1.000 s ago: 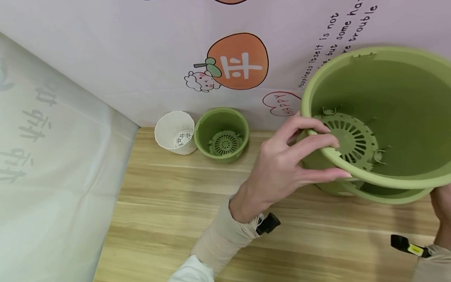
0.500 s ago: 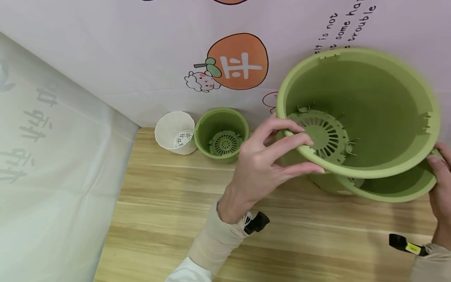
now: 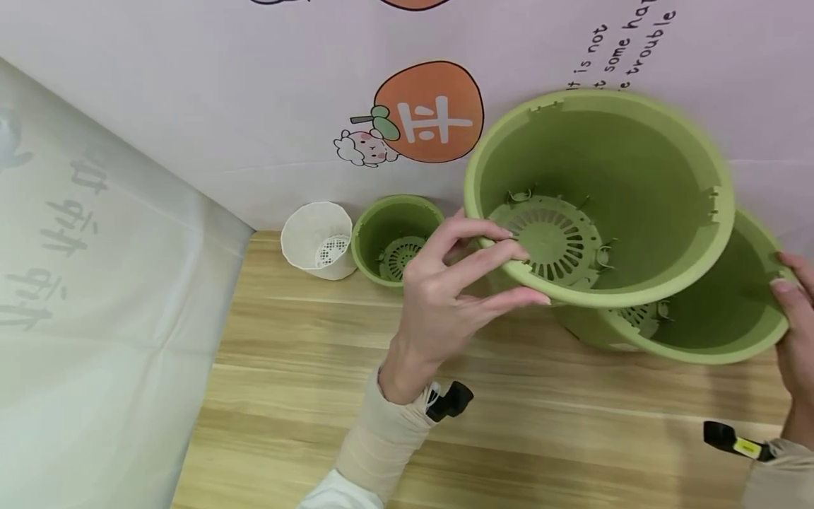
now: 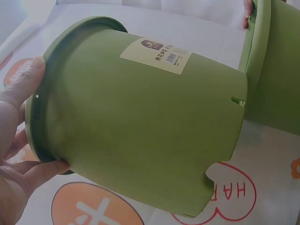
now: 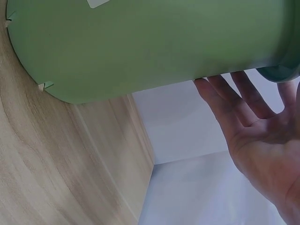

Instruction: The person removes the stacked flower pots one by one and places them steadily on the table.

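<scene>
My left hand (image 3: 435, 290) grips the left rim of a large green flowerpot (image 3: 617, 191), fingers over the edge and inside. That pot is held up and tilted, its slotted base visible within. A second green flowerpot (image 3: 725, 304) sits below and to its right, partly covered by it. My right hand (image 3: 798, 339) holds this second pot's right rim, thumb over the edge. In the left wrist view, the raised pot's outer wall (image 4: 131, 117) bears a paper label (image 4: 159, 56). The right wrist view has my right fingers (image 5: 229, 101) against the second pot's side (image 5: 140, 51).
A small white pot (image 3: 318, 237) and a smaller green pot (image 3: 397, 212) stand side by side at the table's back left. The wooden table (image 3: 305, 396) meets a printed cloth wall (image 3: 286, 106) behind and a pale one (image 3: 114, 318) at left.
My left hand has carried the raised pot leftward, uncovering more of the second pot. My right hand, mostly hidden before, now shows on the second pot's rim.
</scene>
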`<state>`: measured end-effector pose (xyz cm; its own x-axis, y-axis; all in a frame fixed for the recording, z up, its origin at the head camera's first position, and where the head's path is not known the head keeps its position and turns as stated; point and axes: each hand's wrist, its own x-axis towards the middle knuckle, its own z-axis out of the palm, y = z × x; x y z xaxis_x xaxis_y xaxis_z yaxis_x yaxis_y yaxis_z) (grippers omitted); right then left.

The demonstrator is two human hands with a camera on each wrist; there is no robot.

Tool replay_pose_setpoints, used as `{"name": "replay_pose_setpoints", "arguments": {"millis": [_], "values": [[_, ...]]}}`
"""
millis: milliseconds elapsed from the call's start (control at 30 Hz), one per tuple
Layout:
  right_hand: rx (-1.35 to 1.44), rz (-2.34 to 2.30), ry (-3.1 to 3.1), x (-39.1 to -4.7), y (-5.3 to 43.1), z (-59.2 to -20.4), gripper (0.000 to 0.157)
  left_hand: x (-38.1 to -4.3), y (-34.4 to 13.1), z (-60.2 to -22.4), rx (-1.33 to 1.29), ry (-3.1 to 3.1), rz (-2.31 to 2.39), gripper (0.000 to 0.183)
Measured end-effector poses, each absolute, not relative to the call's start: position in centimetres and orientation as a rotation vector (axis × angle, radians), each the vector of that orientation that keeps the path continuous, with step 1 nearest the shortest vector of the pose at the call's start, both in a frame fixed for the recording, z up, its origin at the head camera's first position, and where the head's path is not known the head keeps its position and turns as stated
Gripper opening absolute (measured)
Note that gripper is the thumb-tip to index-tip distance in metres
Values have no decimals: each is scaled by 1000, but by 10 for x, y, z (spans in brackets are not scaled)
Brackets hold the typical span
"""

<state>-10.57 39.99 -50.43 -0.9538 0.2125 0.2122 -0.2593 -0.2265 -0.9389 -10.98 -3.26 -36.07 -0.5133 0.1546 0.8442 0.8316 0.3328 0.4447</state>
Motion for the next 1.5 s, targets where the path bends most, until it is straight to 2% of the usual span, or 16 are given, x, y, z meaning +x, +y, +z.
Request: {"name": "replay_pose_setpoints", "arguments": {"millis": [400, 1067, 1500], "values": [[74, 2236, -1780, -104, 401, -506, 43, -112, -45, -367, -842, -1849, -1257, 43], [-138, 2135, -1568, -110, 388, -506, 36, -114, -60, -379, -801, -1815, -1273, 40], [-243, 2045, -1648, -109, 390, -510, 33, -118, -58, -402, -784, -1867, -1294, 38]]}}
